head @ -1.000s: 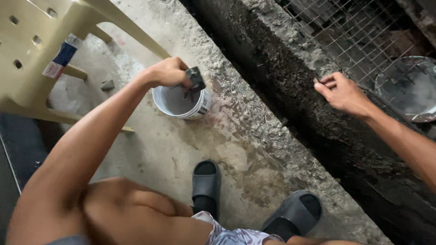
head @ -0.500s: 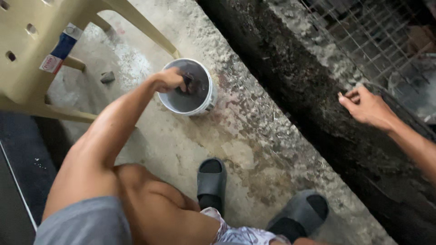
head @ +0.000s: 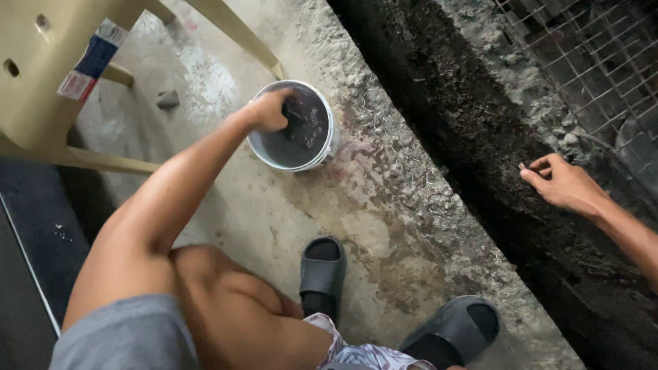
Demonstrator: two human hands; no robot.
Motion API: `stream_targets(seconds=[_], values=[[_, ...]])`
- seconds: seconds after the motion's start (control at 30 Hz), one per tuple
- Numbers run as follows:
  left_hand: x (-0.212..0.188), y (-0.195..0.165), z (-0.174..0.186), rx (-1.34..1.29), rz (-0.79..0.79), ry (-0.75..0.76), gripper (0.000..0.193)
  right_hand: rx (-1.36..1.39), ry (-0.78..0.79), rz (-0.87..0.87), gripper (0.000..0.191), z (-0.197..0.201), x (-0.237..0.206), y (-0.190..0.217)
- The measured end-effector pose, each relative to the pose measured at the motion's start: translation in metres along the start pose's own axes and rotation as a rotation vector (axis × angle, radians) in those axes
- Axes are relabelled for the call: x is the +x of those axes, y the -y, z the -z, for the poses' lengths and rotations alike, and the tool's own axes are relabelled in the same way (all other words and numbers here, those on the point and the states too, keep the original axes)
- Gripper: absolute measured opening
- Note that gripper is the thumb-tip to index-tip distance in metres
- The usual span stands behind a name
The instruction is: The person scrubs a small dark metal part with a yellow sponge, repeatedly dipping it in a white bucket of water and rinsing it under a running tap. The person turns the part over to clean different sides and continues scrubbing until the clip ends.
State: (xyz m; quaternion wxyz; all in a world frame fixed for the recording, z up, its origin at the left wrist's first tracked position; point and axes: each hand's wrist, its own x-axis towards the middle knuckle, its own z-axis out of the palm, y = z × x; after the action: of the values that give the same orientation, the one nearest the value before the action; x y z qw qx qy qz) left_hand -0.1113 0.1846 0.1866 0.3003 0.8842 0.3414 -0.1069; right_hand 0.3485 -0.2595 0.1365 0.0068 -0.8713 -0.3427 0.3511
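The left hand (head: pixel 269 111) covers the near rim of the white bucket (head: pixel 323 148), and the dark tool (head: pixel 303 123) it grips is too blurred to name; the plastic chair (head: pixel 41 82) is cut off at the top left; the right hand's (head: pixel 563 185) fingertips blur against the dark wall (head: pixel 480 144).

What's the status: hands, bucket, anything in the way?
Left hand inside the white bucket, gripping a dark tool; grip detail blurred. Right hand empty, fingers resting on the dark wall. Chair leg beside bucket, not blocking.
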Motion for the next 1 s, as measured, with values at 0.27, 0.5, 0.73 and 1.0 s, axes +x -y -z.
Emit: stream_targets(seconds=[0.27, 0.5, 0.73, 1.0], values=[[-0.008, -0.038, -0.002, 0.946, -0.187, 0.258, 0.042, -0.008, 0.026, 0.049, 0.066, 0.003, 0.007, 0.008], [0.003, -0.061, -0.025, 1.327, -0.076, 0.548, 0.061, -0.008, 0.001, 0.123, 0.064, 0.004, -0.003, 0.007], [0.004, -0.044, -0.081, 1.226, -0.19, 0.488, 0.042, -0.066, 0.001, 0.15, 0.06, 0.006, -0.017, 0.007], [0.004, -0.051, -0.041, 0.778, -0.15, 0.416, 0.038, -0.077, -0.062, 0.217, 0.058, 0.009, -0.028, -0.002]])
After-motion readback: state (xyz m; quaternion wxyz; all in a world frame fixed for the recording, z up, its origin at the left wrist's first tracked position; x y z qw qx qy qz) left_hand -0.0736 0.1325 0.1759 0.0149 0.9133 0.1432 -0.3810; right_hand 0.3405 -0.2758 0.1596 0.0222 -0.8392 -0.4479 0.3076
